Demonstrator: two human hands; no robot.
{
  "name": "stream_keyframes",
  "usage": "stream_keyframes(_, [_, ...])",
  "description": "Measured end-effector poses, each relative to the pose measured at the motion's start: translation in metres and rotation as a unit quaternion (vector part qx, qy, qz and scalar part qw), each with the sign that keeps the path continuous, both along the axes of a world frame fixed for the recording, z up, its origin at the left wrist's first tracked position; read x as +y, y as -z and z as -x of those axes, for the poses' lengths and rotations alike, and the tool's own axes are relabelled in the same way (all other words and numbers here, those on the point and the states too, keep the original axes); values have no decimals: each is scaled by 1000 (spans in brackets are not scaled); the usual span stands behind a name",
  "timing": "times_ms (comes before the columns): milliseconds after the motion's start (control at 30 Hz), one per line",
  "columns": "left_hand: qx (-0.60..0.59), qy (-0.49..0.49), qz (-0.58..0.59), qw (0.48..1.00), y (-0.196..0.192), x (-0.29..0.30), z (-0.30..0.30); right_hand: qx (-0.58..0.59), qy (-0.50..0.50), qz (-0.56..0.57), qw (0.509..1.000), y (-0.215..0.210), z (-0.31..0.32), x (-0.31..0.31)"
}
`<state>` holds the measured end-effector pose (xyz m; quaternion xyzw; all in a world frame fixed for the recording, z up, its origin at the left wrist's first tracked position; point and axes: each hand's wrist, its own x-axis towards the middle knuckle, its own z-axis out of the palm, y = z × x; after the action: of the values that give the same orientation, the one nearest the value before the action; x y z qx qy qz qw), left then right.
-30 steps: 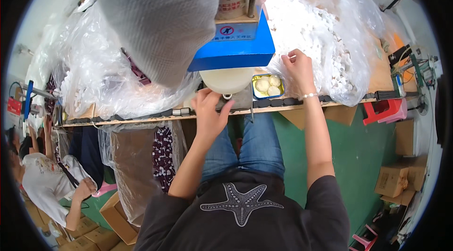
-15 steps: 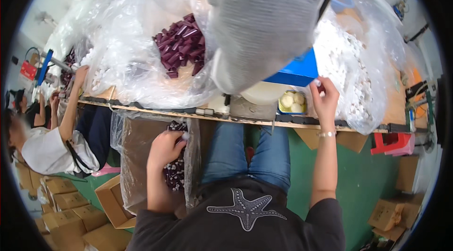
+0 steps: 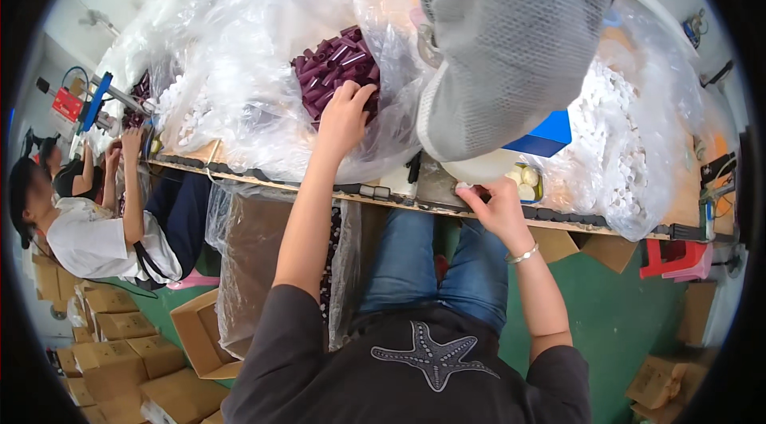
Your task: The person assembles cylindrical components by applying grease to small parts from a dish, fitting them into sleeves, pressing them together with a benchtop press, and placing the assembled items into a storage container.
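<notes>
My left hand (image 3: 345, 119) reaches to the near side of a pile of short maroon tubes (image 3: 333, 61). Its fingers are bent and a little apart among the tubes; no tube shows clearly gripped. At the table's front edge, my right hand (image 3: 499, 207) is closed in a pinch on a small white piece (image 3: 462, 185). The rest of what it may hold is hidden by the fingers. A metal plate (image 3: 437, 187) lies just left of that hand, and a yellow tin with pale round lumps (image 3: 524, 177) stands just behind it.
A grey cloth-covered shape (image 3: 519, 41) hangs over the table, partly hiding a blue box (image 3: 546, 135). White small parts (image 3: 618, 137) lie at right on plastic sheeting. A plastic-lined carton (image 3: 247, 264) stands below the edge. Another person (image 3: 108, 240) works at left.
My left hand has gone from above the lined carton up to the maroon tubes. My right hand has moved left and nearer, from beside the blue box to the metal plate.
</notes>
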<state>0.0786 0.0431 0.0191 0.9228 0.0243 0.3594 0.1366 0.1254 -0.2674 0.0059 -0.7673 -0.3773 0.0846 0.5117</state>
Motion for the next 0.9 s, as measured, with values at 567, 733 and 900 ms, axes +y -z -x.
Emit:
stream_keyframes(567, [-78, 198, 719, 662, 19, -112, 93, -26, -38, 37, 998, -3, -11, 2])
stream_keyframes(733, [-79, 244, 642, 722, 9, -144, 79, -210, -50, -16, 976, -9, -5, 12])
stream_keyframes(900, [-104, 233, 602, 757, 9, -161, 70, -214, 42, 14, 976, 3, 13, 13])
